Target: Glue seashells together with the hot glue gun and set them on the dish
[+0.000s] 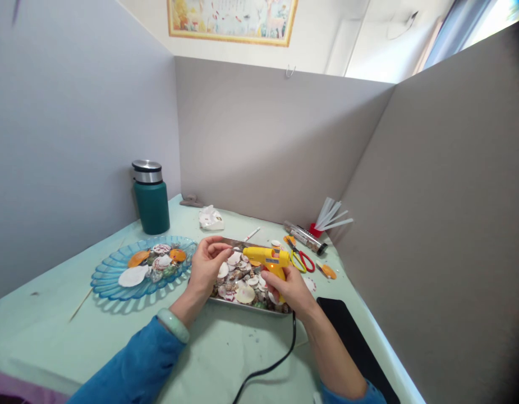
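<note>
My right hand (293, 289) is wrapped round the handle of a yellow hot glue gun (265, 256), its nozzle pointing left. My left hand (206, 264), with a pale green bangle at the wrist, is closed in a pinch right at the nozzle tip. Whatever sits between those fingertips is too small to make out. Below both hands lies a metal tray (242, 306) full of mixed seashells (245, 293). A black cord (267, 367) runs from the glue gun's handle down toward the front edge of the view.
Left stands a blue scalloped plate (105, 283) with shells, behind it a green thermos (152, 202). To the right are scissors (303, 261), a clear tube (307, 238), glue sticks (333, 216) in a red holder and a black slab (354, 342). Grey partitions (263, 140) enclose the table.
</note>
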A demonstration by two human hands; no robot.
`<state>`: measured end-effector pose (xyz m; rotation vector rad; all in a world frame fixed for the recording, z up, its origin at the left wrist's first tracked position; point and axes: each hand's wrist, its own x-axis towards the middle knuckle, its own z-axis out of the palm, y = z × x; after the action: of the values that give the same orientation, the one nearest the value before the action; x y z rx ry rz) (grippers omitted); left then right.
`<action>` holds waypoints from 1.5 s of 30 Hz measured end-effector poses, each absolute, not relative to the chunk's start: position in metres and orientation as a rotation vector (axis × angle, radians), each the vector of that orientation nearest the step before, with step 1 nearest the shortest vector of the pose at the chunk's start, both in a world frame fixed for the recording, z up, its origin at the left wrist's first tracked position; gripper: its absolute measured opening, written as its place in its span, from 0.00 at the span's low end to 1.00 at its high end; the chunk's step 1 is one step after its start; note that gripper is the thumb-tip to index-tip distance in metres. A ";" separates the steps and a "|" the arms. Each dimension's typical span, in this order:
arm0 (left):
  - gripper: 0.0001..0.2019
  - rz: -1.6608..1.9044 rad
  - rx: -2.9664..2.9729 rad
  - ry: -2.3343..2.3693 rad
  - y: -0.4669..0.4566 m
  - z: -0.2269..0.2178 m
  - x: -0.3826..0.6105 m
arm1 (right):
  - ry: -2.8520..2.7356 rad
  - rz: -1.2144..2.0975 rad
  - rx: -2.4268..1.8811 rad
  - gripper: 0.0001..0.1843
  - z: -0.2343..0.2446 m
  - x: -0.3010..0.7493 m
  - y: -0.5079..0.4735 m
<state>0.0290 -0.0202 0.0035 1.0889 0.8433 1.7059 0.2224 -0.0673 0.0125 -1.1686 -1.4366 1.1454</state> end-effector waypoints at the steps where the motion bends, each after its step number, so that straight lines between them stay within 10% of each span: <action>1: 0.22 1.708 1.084 0.842 -0.020 0.004 0.029 | -1.441 1.142 -1.171 0.13 0.012 0.223 -0.067; 45: 0.23 1.679 1.061 0.818 -0.020 0.002 0.028 | -1.438 1.094 -1.186 0.12 0.014 0.222 -0.068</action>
<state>0.0277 -0.0197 0.0024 1.0611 0.8184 1.6795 0.2224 -0.0679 0.0135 -1.1860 -1.4384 1.0938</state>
